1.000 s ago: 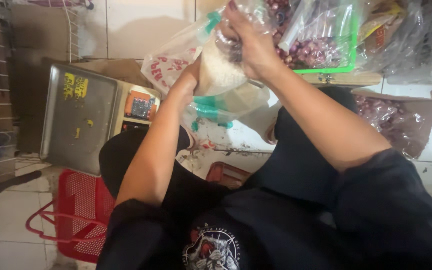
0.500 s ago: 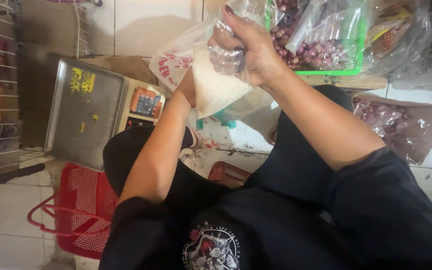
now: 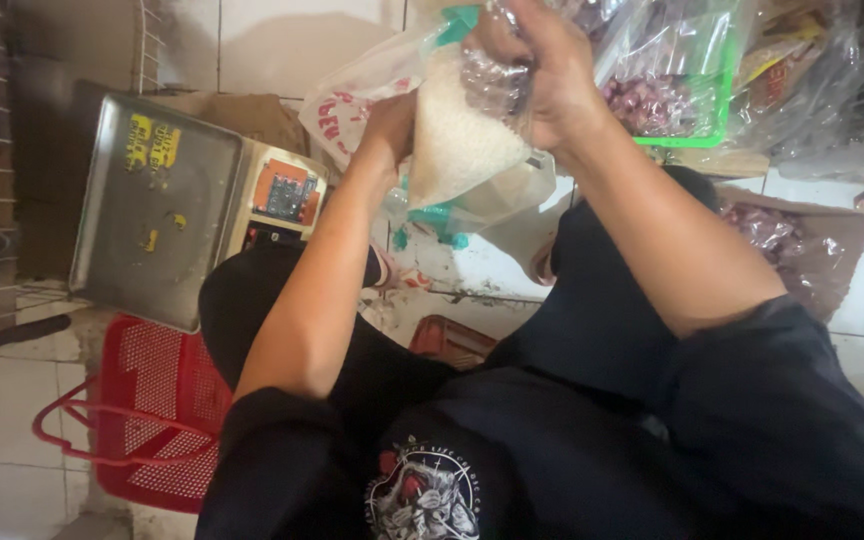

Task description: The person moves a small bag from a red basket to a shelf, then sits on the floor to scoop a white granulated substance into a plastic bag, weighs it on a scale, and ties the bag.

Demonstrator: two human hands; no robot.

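One clear bag of rice [image 3: 457,140] hangs in the air above the tiled floor [image 3: 472,275]. The right hand [image 3: 542,70] has its grip pinching the twisted neck; the left hand [image 3: 387,125] presses the bag's side. A scale [image 3: 167,205] sits left, over a red basket [image 3: 152,410].

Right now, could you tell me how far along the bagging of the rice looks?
Done: white rice fills the small clear bag. In hand: the right hand grips its gathered neck, the left hand steadies its side. Left: no knot shows, and the scale tray is bare.
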